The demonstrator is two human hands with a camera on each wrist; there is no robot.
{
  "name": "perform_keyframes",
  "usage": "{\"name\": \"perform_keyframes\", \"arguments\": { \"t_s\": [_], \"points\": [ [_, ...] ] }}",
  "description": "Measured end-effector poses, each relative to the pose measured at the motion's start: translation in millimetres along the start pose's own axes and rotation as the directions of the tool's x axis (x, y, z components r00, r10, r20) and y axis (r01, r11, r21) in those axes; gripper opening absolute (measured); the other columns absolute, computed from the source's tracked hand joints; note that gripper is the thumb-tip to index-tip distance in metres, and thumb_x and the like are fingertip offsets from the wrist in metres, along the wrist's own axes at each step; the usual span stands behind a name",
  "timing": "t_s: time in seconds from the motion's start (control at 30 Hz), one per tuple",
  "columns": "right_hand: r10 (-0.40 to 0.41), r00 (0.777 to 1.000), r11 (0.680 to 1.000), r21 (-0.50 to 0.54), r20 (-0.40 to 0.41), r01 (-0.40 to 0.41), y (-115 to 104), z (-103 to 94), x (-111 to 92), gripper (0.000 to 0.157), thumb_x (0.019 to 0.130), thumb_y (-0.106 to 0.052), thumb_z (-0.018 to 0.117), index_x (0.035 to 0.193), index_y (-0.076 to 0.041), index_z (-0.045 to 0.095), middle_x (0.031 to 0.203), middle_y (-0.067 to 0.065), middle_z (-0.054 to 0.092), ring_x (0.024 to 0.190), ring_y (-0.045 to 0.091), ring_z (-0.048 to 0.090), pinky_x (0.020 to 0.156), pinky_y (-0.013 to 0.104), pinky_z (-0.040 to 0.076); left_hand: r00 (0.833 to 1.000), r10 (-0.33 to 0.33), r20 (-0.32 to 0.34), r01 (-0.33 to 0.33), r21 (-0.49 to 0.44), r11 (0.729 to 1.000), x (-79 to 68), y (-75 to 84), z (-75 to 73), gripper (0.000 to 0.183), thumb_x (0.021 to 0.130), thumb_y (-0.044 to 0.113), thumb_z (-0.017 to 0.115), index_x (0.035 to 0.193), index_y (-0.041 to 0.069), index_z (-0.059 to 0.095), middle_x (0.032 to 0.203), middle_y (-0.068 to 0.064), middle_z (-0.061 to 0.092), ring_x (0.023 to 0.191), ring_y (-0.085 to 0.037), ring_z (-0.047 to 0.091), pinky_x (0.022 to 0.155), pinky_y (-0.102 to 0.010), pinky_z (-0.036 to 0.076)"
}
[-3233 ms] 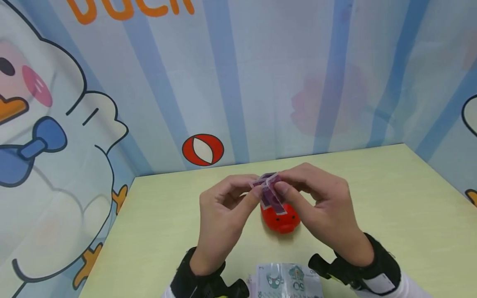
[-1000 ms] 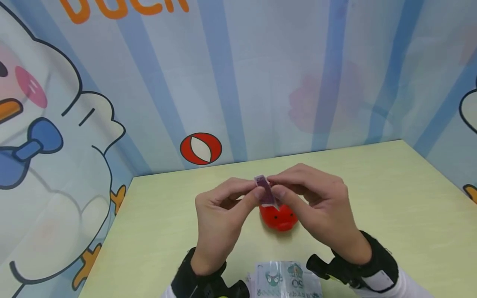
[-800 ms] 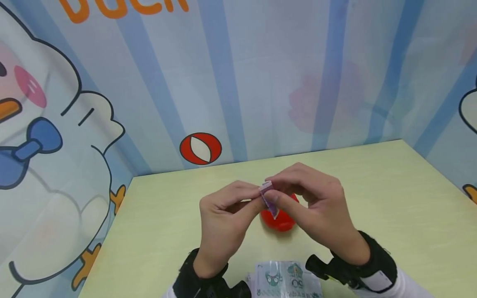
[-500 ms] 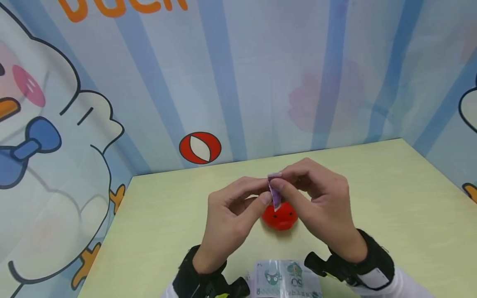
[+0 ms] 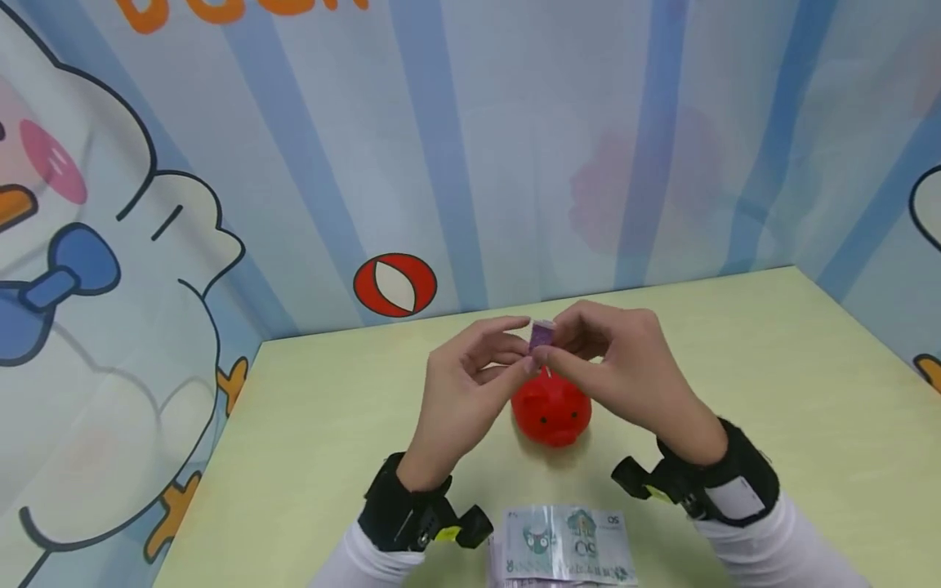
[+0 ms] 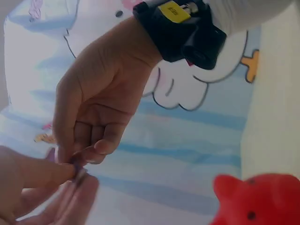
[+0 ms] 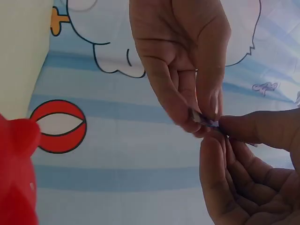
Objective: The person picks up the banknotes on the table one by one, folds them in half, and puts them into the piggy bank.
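Observation:
A small purple banknote (image 5: 541, 333), folded into a narrow packet, is held between both hands above a red pig figure (image 5: 553, 412) on the table. My right hand (image 5: 621, 359) pinches it between thumb and forefinger. My left hand (image 5: 463, 384) has its thumb and a finger at the packet's lower end, while its forefinger is stretched out above. In the right wrist view the packet's dark edge shows between the fingertips of the left hand (image 7: 183, 56). In the left wrist view the right hand (image 6: 103, 89) comes from the top and the packet is mostly hidden.
A stack of banknotes (image 5: 566, 543), a green-grey 50 on top, lies at the near side of the pale yellow table (image 5: 331, 457). Behind the table stands a blue-striped cloth wall (image 5: 500, 163) with cartoon prints. Both wrists carry black camera straps.
The purple banknote has been folded smaller over these frames. Both hands have moved up a little, the left also to the right, and its forefinger has come off the note. More of the pig shows.

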State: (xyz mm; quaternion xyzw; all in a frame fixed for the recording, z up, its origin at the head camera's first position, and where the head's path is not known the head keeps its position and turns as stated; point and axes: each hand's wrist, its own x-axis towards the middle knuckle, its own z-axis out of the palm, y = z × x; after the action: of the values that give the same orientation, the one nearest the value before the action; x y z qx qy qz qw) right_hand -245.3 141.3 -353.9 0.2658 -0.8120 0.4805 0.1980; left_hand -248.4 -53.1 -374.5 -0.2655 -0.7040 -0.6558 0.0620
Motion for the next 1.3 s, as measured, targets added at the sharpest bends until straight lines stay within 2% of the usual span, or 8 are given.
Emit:
{"name": "perform_keyframes", "arguments": {
  "t_s": [0.13, 0.27, 0.4, 0.57, 0.77, 1.03, 1.17, 1.3],
  "points": [
    [0.189, 0.981, 0.976, -0.119, 0.039, -0.183, 31, 3.9, 8, 0.014, 0.084, -0.009, 0.072, 0.095, -0.008, 0.063, 0.079, 0.000, 0.067, 0.068, 0.011, 0.063, 0.064, 0.027, 0.056, 0.987, -0.150, 0.064, 0.134, 0.203, 0.970, 8.0, -23.1, 0.2, 0.050, 0.090, 0.016, 0.071, 0.136, 0.020, 0.053, 0.123, -0.001, 0.064, 0.110, -0.020, 0.063, 0.089, -0.033, 0.055],
    [0.324, 0.941, 0.932, -0.203, 0.094, -0.301, 60, 13.4, 14, 0.030, 0.084, -0.010, 0.067, 0.113, -0.008, 0.057, 0.078, 0.004, 0.064, 0.069, 0.018, 0.059, 0.061, 0.030, 0.055, 0.959, -0.261, 0.114, 0.186, 0.443, 0.877, 9.8, -41.5, 4.0, 0.063, 0.088, 0.022, 0.072, 0.144, 0.020, 0.044, 0.137, -0.002, 0.053, 0.123, -0.021, 0.053, 0.094, -0.037, 0.052],
    [0.361, 0.922, 0.914, -0.251, 0.142, -0.319, 74, 22.8, 13, 0.023, 0.084, -0.013, 0.066, 0.106, -0.007, 0.065, 0.078, 0.005, 0.066, 0.068, 0.018, 0.061, 0.059, 0.029, 0.056, 0.919, -0.352, 0.180, 0.197, 0.563, 0.802, 6.4, -52.2, 9.9, 0.075, 0.086, 0.026, 0.074, 0.150, 0.017, 0.035, 0.140, -0.008, 0.046, 0.123, -0.025, 0.050, 0.090, -0.038, 0.054],
    [0.365, 0.921, 0.908, -0.274, 0.140, -0.318, 78, 28.7, 13, 0.011, 0.084, -0.012, 0.066, 0.092, -0.004, 0.066, 0.079, 0.008, 0.067, 0.065, 0.017, 0.063, 0.056, 0.028, 0.058, 0.894, -0.388, 0.224, 0.176, 0.621, 0.764, 2.9, -56.4, 15.2, 0.078, 0.086, 0.025, 0.075, 0.151, 0.013, 0.032, 0.137, -0.011, 0.042, 0.119, -0.025, 0.051, 0.085, -0.035, 0.056],
    [0.356, 0.927, 0.898, -0.319, 0.121, -0.303, 76, 32.5, 12, 0.010, 0.083, -0.010, 0.067, 0.089, -0.004, 0.064, 0.074, 0.006, 0.065, 0.062, 0.016, 0.061, 0.053, 0.026, 0.056, 0.892, -0.390, 0.228, 0.160, 0.648, 0.745, 1.8, -56.7, 16.7, 0.076, 0.086, 0.023, 0.075, 0.150, 0.014, 0.034, 0.138, -0.010, 0.041, 0.121, -0.025, 0.050, 0.086, -0.035, 0.056],
    [0.270, 0.949, 0.895, -0.405, 0.163, -0.185, 70, 39.5, 9, 0.013, 0.087, -0.008, 0.068, 0.096, 0.001, 0.068, 0.079, 0.010, 0.069, 0.067, 0.020, 0.064, 0.061, 0.032, 0.059, 0.891, -0.386, 0.241, 0.140, 0.661, 0.737, 0.9, -56.9, 17.3, 0.075, 0.087, 0.024, 0.075, 0.149, 0.010, 0.035, 0.138, -0.009, 0.040, 0.120, -0.023, 0.049, 0.088, -0.033, 0.055],
    [0.265, 0.928, 0.899, -0.416, 0.261, -0.139, 68, 34.1, 9, 0.020, 0.092, -0.011, 0.063, 0.104, 0.001, 0.073, 0.087, 0.011, 0.072, 0.074, 0.021, 0.064, 0.066, 0.032, 0.058, 0.894, -0.374, 0.246, 0.129, 0.659, 0.741, 1.3, -58.6, 17.6, 0.075, 0.086, 0.024, 0.075, 0.149, 0.010, 0.035, 0.137, -0.009, 0.041, 0.119, -0.023, 0.050, 0.087, -0.032, 0.055],
    [0.286, 0.910, 0.912, -0.376, 0.299, -0.162, 65, 24.7, 11, 0.022, 0.094, -0.012, 0.061, 0.109, -0.001, 0.073, 0.092, 0.010, 0.073, 0.079, 0.021, 0.064, 0.068, 0.032, 0.057, 0.895, -0.369, 0.250, 0.122, 0.659, 0.742, 1.4, -59.7, 17.0, 0.074, 0.086, 0.025, 0.075, 0.148, 0.011, 0.037, 0.136, -0.009, 0.041, 0.120, -0.023, 0.050, 0.087, -0.032, 0.055]
  ]
}}
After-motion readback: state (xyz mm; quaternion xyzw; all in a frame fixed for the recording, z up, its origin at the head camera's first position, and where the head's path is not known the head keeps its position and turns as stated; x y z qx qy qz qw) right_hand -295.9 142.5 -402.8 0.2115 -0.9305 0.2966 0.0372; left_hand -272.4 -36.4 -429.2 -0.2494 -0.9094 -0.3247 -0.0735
